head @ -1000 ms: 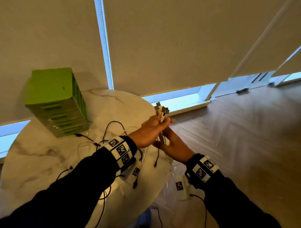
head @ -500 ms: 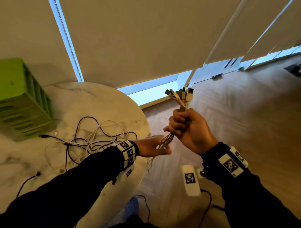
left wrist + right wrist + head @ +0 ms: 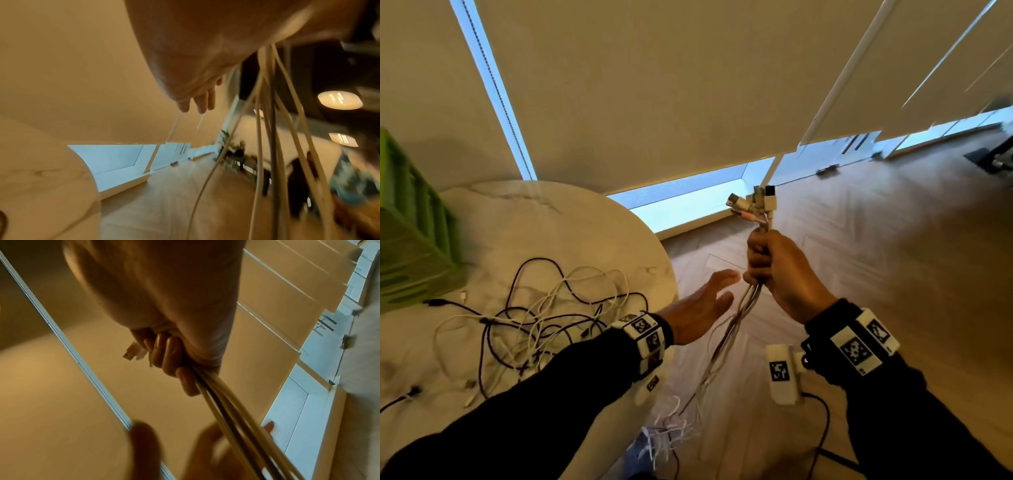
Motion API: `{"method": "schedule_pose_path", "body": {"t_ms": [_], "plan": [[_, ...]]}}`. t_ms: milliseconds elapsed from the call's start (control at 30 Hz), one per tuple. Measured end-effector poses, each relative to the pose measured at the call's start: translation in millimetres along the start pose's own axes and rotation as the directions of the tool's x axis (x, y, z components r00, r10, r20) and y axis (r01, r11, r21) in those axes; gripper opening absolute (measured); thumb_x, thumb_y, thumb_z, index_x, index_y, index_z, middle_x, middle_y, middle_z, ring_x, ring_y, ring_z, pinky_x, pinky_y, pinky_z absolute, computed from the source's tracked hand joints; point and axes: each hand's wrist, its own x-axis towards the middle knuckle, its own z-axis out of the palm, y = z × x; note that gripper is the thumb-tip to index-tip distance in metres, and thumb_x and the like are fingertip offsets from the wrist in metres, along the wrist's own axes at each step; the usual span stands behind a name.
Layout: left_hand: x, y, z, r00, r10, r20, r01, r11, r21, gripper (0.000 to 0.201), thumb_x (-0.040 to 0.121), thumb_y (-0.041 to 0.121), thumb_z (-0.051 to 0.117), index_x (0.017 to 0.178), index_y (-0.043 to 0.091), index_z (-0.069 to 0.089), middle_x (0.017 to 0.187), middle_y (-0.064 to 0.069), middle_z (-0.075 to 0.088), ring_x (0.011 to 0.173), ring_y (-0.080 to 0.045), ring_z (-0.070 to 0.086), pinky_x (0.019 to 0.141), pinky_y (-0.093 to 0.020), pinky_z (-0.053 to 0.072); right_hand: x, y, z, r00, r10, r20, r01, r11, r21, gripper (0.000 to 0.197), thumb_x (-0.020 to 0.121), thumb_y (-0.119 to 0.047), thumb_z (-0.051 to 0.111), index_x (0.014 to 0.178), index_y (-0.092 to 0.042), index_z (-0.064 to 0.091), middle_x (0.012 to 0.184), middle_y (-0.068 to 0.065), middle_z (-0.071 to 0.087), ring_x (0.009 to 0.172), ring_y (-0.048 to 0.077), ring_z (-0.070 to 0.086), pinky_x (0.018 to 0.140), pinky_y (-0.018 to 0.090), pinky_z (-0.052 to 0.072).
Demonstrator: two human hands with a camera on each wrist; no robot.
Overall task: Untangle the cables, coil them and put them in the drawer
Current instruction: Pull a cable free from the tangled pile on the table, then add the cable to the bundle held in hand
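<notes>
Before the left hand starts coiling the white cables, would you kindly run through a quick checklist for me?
1. Right hand grips the white cables below the plugs: ok.
2. Left hand free, fingers straight: ok.
3. Hanging ends off the floor: not ok, they trail on it.
4. Bundle separate from the tangle on the table: cannot tell.
5. Green drawer unit open: cannot tell.

Drawer unit (image 3: 410, 240) on table (image 3: 571, 233), left of loose cables (image 3: 544, 318)
</notes>
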Motion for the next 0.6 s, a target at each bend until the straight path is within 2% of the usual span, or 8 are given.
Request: {"method": "schedule_pose_path", "body": {"t_ms": [100, 200, 267, 333, 400, 467, 533, 600], "plan": [[0, 28, -21, 0.988, 0.053, -0.143, -0.105, 0.919, -0.38, 0.093, 0.073, 0.096, 0.02, 0.148, 0.042, 0.027, 0.159, 0.013, 0.03, 0.145, 0.004, 0.028, 0.115, -0.013, 0.021, 5, 9, 7, 0.992, 0.037, 0.121, -0.023, 0.993, -0.117, 0.029, 0.102, -0.018, 0.039, 0.072, -0.017, 0.039, 0.058, -0.005, 0.027, 0.052, 0.011, 0.024, 0.055, 0.031, 0.023], [-1, 48, -40, 0.979, -0.018, -0.204, -0.07, 0.906, -0.418, 0.072, 0.088, 0.08, 0.032, 0.145, 0.038, 0.043, 0.152, 0.011, 0.043, 0.139, 0.004, 0.038, 0.117, -0.024, 0.028, 5, 15, 24, 0.96, 0.076, 0.269, 0.001, 0.962, -0.274, 0.023, 0.103, -0.024, 0.04, 0.083, -0.015, 0.041, 0.062, -0.004, 0.03, 0.057, 0.012, 0.025, 0.056, 0.031, 0.024], [-8, 55, -49, 0.956, -0.081, -0.282, -0.027, 0.932, -0.361, 0.056, 0.1, 0.059, 0.033, 0.136, 0.024, 0.058, 0.128, 0.015, 0.06, 0.113, 0.015, 0.054, 0.1, -0.013, 0.041, 5, 18, 35, 0.931, 0.094, 0.352, 0.026, 0.947, -0.32, 0.026, 0.104, -0.027, 0.038, 0.081, -0.015, 0.039, 0.063, -0.005, 0.031, 0.058, 0.011, 0.026, 0.057, 0.03, 0.026], [-20, 57, -56, 0.924, -0.108, -0.367, -0.02, 0.944, -0.328, 0.058, 0.099, 0.057, 0.035, 0.129, 0.016, 0.064, 0.11, 0.005, 0.069, 0.089, 0.005, 0.065, 0.083, -0.017, 0.05, 6, 21, 47, 0.912, 0.061, 0.406, 0.08, 0.944, -0.321, 0.019, 0.103, -0.024, 0.041, 0.085, -0.018, 0.046, 0.065, -0.002, 0.038, 0.061, 0.012, 0.035, 0.058, 0.028, 0.033], [-34, 56, -60, 0.907, -0.118, -0.405, -0.011, 0.953, -0.302, 0.051, 0.101, 0.053, 0.036, 0.134, 0.021, 0.059, 0.109, -0.007, 0.07, 0.081, -0.009, 0.069, 0.078, -0.028, 0.057, 8, 26, 56, 0.9, 0.009, 0.435, 0.142, 0.939, -0.313, 0.017, 0.1, -0.016, 0.049, 0.086, -0.013, 0.057, 0.068, 0.005, 0.052, 0.067, 0.017, 0.049, 0.063, 0.028, 0.044], [-48, 51, -67, 0.897, -0.127, -0.424, 0.022, 0.969, -0.245, 0.046, 0.105, 0.048, 0.033, 0.138, 0.025, 0.055, 0.117, -0.009, 0.068, 0.088, -0.007, 0.067, 0.084, -0.026, 0.054, 13, 37, 66, 0.873, 0.024, 0.487, 0.179, 0.914, -0.365, 0.02, 0.097, -0.017, 0.058, 0.081, -0.007, 0.063, 0.072, 0.013, 0.063, 0.068, 0.017, 0.059, 0.068, 0.026, 0.049], [-62, 50, -78, 0.892, -0.153, -0.426, 0.052, 0.97, -0.239, 0.051, 0.106, 0.049, 0.029, 0.139, 0.022, 0.057, 0.13, -0.002, 0.064, 0.11, -0.006, 0.062, 0.093, -0.019, 0.046, 21, 55, 79, 0.823, 0.13, 0.553, 0.184, 0.859, -0.477, 0.026, 0.093, -0.028, 0.068, 0.081, -0.005, 0.065, 0.079, 0.017, 0.068, 0.07, 0.014, 0.062, 0.07, 0.024, 0.052], [-78, 51, -89, 0.912, -0.176, -0.37, 0.042, 0.939, -0.342, 0.056, 0.108, 0.044, 0.026, 0.12, 0.01, 0.069, 0.126, -0.006, 0.069, 0.115, -0.016, 0.066, 0.101, -0.024, 0.049, 37, 76, 95, 0.761, 0.251, 0.599, 0.232, 0.756, -0.612, 0.035, 0.088, -0.04, 0.072, 0.077, -0.008, 0.064, 0.076, 0.015, 0.066, 0.071, 0.017, 0.061, 0.077, 0.03, 0.054]]}}
